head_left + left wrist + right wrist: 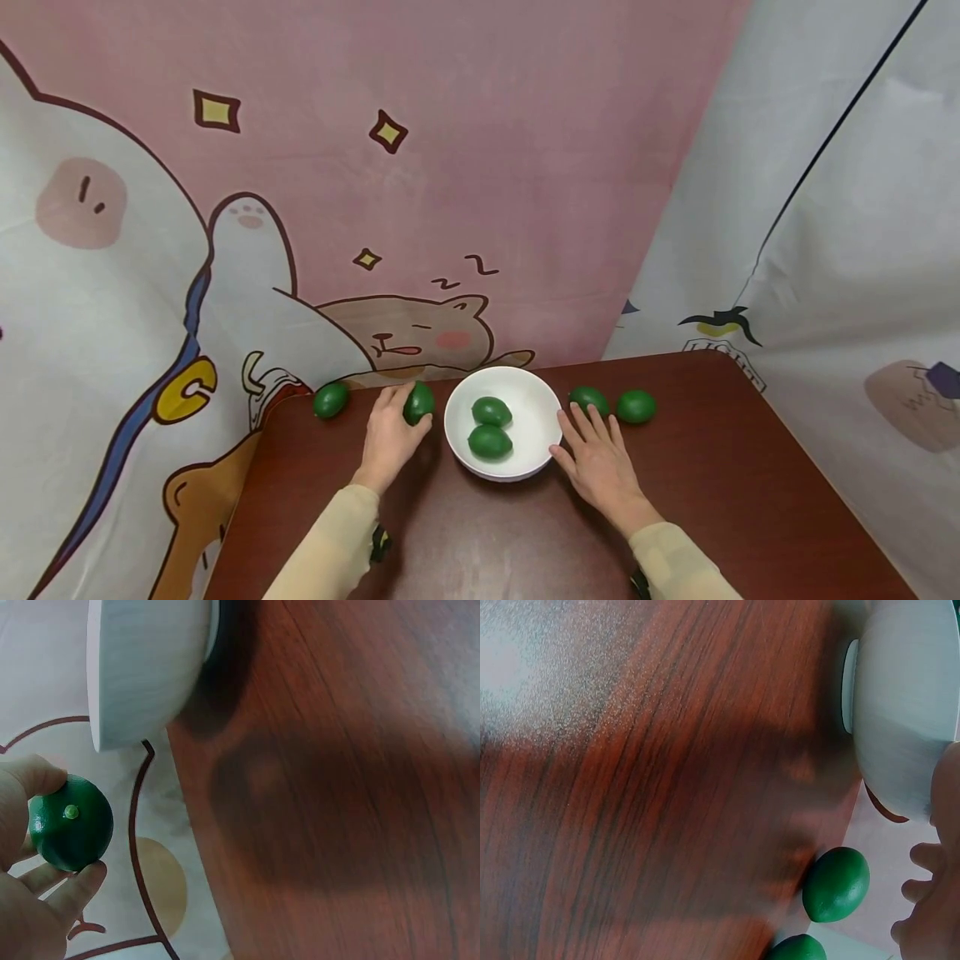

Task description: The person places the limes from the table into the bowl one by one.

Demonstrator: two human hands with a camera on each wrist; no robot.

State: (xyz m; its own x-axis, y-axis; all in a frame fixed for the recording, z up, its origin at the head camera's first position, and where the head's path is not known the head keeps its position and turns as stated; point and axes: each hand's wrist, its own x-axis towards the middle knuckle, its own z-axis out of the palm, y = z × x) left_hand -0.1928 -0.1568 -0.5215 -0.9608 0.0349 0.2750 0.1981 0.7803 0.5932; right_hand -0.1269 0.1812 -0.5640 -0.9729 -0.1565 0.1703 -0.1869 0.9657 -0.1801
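Observation:
My left hand [390, 437] pinches a green lime [419, 403] between thumb and fingers, just left of the white bowl [460, 450]. The left wrist view shows this lime [73, 825] stem end toward the camera, apart from the bowl [150, 675]. Inside the bowl lie two more limes, one farther back [492, 412] and one nearer [490, 442]. On the bowl's right my right hand [600, 465] spreads its fingers, the thumb at the rim; whether it touches cannot be told. Its fingertips are above a lime [588, 400] on the table, seen lower in the right wrist view.
Another lime [636, 407] sits to the right along the back of the brown table [480, 550]. One more lime [331, 400] is at the back left corner. A cloth with cartoon animals [480, 208] hangs right behind the table's back edge.

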